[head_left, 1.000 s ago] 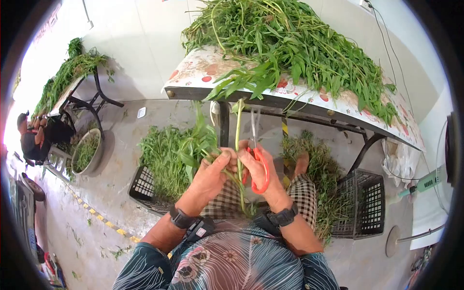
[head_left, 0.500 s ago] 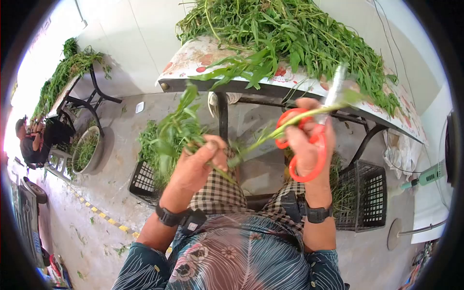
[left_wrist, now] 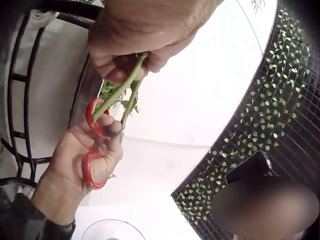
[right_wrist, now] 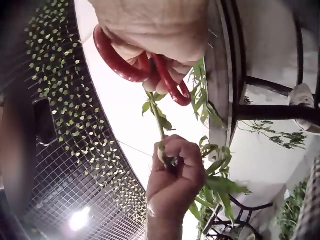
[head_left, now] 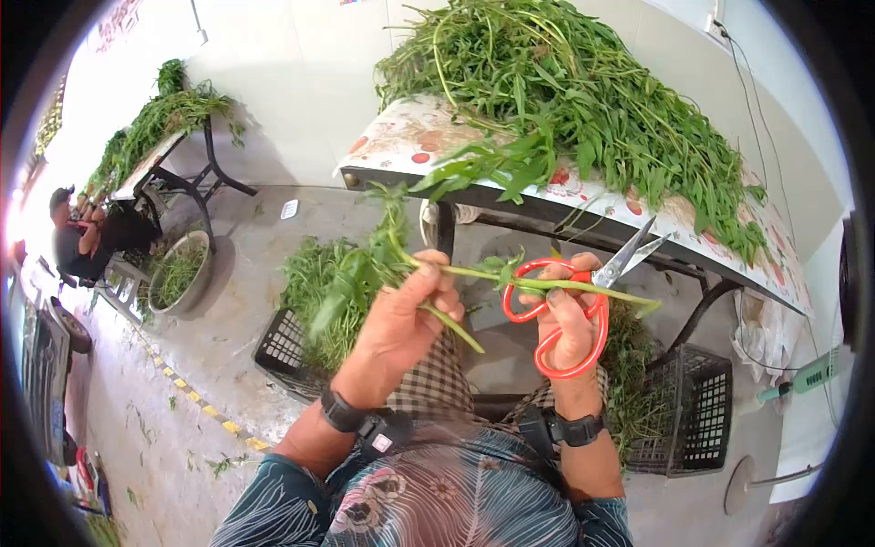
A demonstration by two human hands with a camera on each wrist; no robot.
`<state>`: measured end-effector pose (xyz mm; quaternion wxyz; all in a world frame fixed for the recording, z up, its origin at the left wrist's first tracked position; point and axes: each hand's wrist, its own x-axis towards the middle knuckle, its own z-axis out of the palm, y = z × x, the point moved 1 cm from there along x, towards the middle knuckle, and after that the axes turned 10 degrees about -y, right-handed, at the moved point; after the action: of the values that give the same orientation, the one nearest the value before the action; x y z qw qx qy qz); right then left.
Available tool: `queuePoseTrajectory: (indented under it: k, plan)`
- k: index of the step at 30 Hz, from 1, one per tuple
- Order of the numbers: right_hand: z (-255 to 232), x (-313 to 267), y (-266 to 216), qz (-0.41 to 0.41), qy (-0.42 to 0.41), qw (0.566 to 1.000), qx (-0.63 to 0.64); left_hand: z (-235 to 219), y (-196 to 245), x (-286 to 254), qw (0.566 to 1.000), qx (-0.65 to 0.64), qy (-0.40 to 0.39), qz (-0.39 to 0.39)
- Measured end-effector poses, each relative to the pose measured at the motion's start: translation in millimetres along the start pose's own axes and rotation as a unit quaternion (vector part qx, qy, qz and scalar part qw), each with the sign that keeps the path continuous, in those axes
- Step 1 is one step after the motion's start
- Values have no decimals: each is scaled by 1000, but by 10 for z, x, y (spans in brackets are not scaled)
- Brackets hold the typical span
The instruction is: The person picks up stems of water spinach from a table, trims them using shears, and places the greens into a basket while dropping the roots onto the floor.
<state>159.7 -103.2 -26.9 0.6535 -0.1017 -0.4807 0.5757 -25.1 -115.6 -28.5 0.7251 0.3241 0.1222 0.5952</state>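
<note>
Between thumb and fingers, the left hand (head_left: pixel 401 314) pinches green stems with leafy tops (head_left: pixel 351 283) hanging to its left; one cut end sticks out below the hand. The right hand (head_left: pixel 570 319) has red-handled scissors (head_left: pixel 558 372) on its fingers, with the blades (head_left: pixel 629 255) parted and pointing up and right. It also pinches a green stem (head_left: pixel 606 292) that stretches across from the left hand. In the right wrist view the left hand (right_wrist: pixel 175 180) is curled round the stem (right_wrist: pixel 158 117), below the red handles (right_wrist: pixel 117 60).
A heap of leafy stems (head_left: pixel 583 109) covers much of the table (head_left: pixel 401 137). Below stand a left crate (head_left: pixel 281 346) with greens and a black right crate (head_left: pixel 702 410) beside more greens. At far left, a person (head_left: pixel 77 242) sits near a round tub (head_left: pixel 202 283).
Since half a second ago, the right hand has moved slightly left and down, and its scissors have turned, showing parted blades. Earlier the hands were close together; they are now apart with a stem between them.
</note>
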Motion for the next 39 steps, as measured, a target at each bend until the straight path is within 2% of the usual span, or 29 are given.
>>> queuePoseTrajectory:
  k: [1, 3, 6, 7, 10, 11, 14, 15, 18, 21, 24, 27, 29, 30, 32, 36, 38, 39]
  plan:
    - [-39, 0, 53, 1, -2, 1000, 7, -12, -38, 10, 1000, -10, -21, 1]
    - [-130, -20, 153, 5, -6, 1000, 22, 19, -71, 36, 999, 19, -7, 26]
    - [-170, -72, 151, 114, 22, 993, 25, 4, 4, 54, 993, 100, 7, 67]
    - [-296, -132, 208, 176, 19, 984, 12, 2, 30, 65, 988, 131, 12, 79]
    - [-604, -325, 346, 297, -50, 950, 75, -60, 155, 68, 981, 149, 17, 121]
    - [-971, -407, 591, 372, -84, 920, 90, -43, 193, 59, 978, 160, 31, 132]
    - [-735, -594, 454, 375, -119, 919, -21, -64, 251, 48, 976, 151, 53, 146]
    - [-688, -589, 397, 379, -120, 918, -14, -95, 236, 51, 979, 138, 50, 140]
    - [-539, -477, 290, 338, -100, 934, -52, -149, 162, 40, 976, 182, 36, 110]
    - [-444, -376, 202, 284, -167, 926, -181, -120, 48, -6, 975, 209, 34, 68]
    - [-454, -380, 222, 258, -121, 936, -204, -87, -28, -27, 974, 221, 24, 50]
    - [-395, -405, 56, 292, -95, 918, -251, -108, -41, -3, 970, 237, 29, 39]
    - [-532, -504, 152, 264, -76, 935, -225, -126, -2, 27, 963, 264, 55, 19]
    - [-590, -540, 165, 248, -68, 943, -212, -143, -4, 60, 960, 271, 54, 41]
    - [-698, -581, 90, 274, -46, 935, -220, -205, -22, 99, 952, 288, 55, 85]
    - [-809, -652, 104, 258, -31, 938, -228, -276, 46, 60, 977, 210, 26, 6]
    - [-804, -644, 88, 295, -12, 934, -201, -306, 36, 12, 985, 168, 6, -31]
    - [-795, -644, 85, 305, -11, 933, -193, -284, 49, -12, 978, 197, 39, -53]
